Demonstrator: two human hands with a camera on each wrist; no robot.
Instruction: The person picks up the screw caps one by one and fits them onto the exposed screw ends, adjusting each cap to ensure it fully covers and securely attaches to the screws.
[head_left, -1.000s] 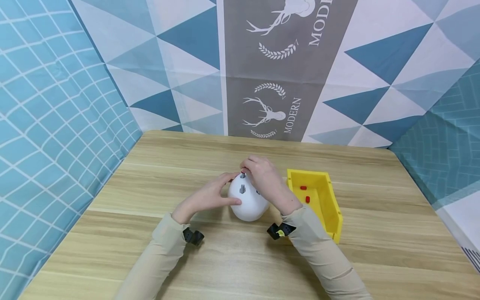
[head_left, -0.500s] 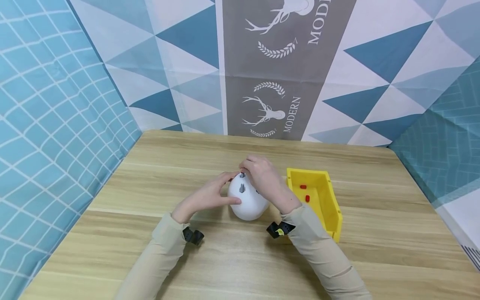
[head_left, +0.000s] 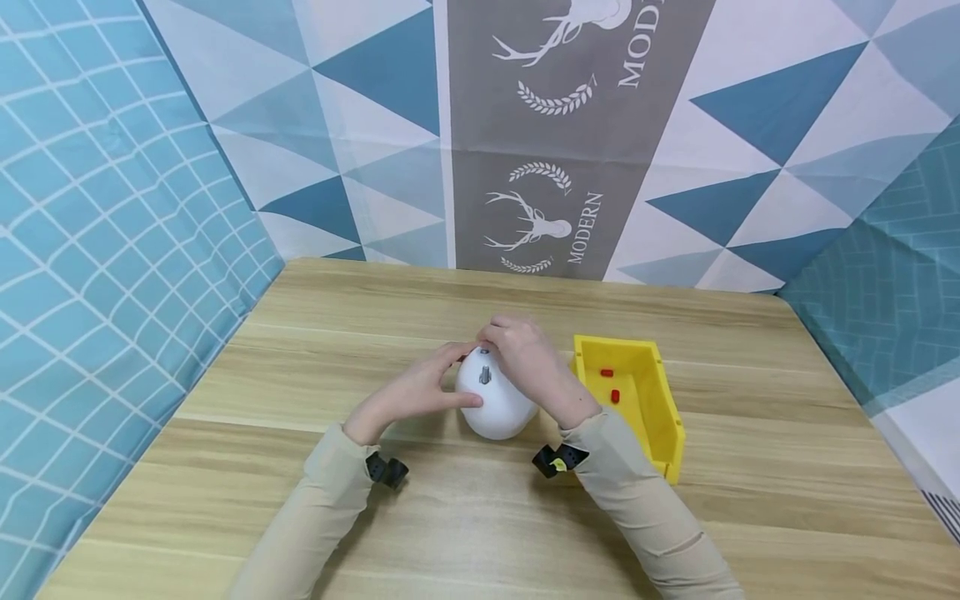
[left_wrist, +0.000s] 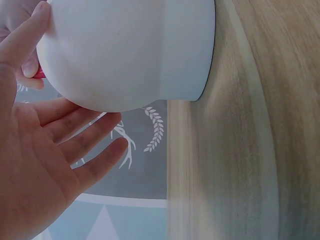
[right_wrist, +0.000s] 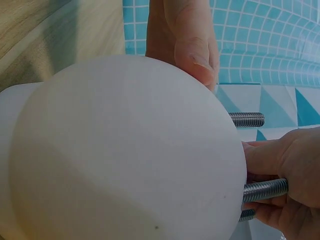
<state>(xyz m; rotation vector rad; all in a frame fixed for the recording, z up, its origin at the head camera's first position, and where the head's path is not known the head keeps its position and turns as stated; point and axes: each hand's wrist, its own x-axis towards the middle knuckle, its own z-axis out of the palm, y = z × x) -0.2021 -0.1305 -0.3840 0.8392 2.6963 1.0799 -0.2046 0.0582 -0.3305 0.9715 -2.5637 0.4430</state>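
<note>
A white rounded body [head_left: 498, 412] with threaded metal studs [right_wrist: 266, 190] on its upper part stands on the table. In the head view, my left hand [head_left: 420, 390] holds its left side, thumb in front and fingers behind. The left wrist view shows fingers [left_wrist: 85, 137] spread loosely against the curved surface. My right hand [head_left: 525, 354] reaches over the top, its fingertips pinching a small red piece [left_wrist: 40, 73] at a stud; the fingers mostly hide it. Another dark red bit [head_left: 462, 358] shows beside the left fingers.
To the right, close by the right forearm, stands a yellow bin [head_left: 667, 400] with two small red pieces [head_left: 615, 396] inside. The wooden table [head_left: 375, 308] meets a patterned cloth backdrop [head_left: 390, 167] at the back.
My right fingers have shifted slightly over the top, covering more of the stud and the red piece seen there earlier. The left hand and white body stay in place.
</note>
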